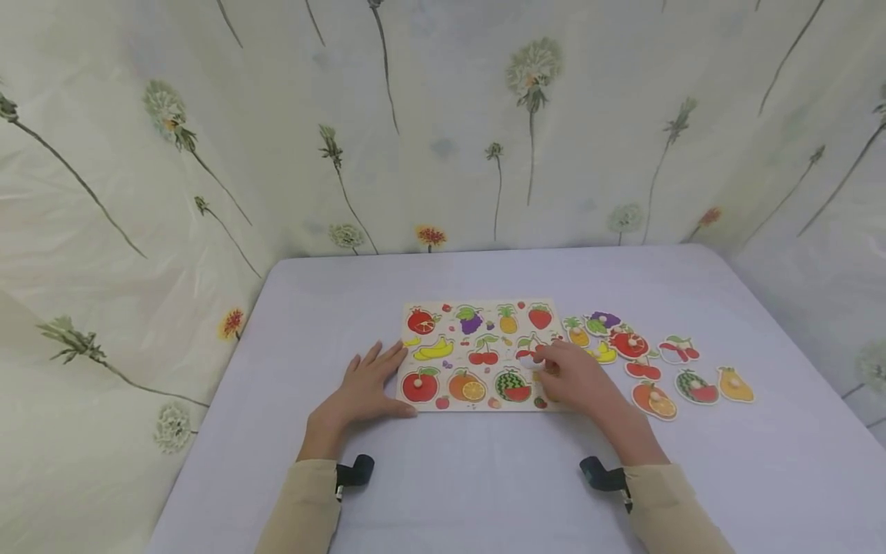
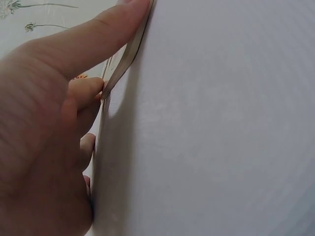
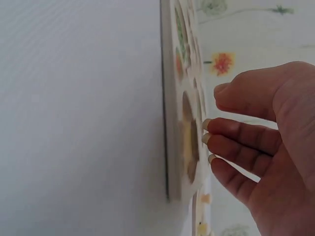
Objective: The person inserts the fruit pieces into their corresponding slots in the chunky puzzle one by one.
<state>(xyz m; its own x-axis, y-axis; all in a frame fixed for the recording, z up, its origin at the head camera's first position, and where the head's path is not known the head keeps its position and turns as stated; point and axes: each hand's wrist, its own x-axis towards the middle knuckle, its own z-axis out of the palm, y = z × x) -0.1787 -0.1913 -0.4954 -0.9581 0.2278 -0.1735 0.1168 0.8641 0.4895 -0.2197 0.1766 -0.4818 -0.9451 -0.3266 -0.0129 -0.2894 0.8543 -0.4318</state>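
A white fruit puzzle board lies on the table, printed with fruit pictures. My left hand rests at its left side with spread fingers; the thumb touches the near-left corner in the left wrist view. Over the board's right part hovers my right hand, close to a red-and-white fruit picture. In the right wrist view the right hand's fingers are loosely bent, the thumb stands apart, and nothing shows between them. An apple piece with a knob sits in the board's near-left area.
Several loose fruit pieces lie to the board's right: a pomegranate piece, a grape piece, an orange piece, a watermelon piece and a pear piece. Some overlap. A dandelion-print curtain hangs behind the table.
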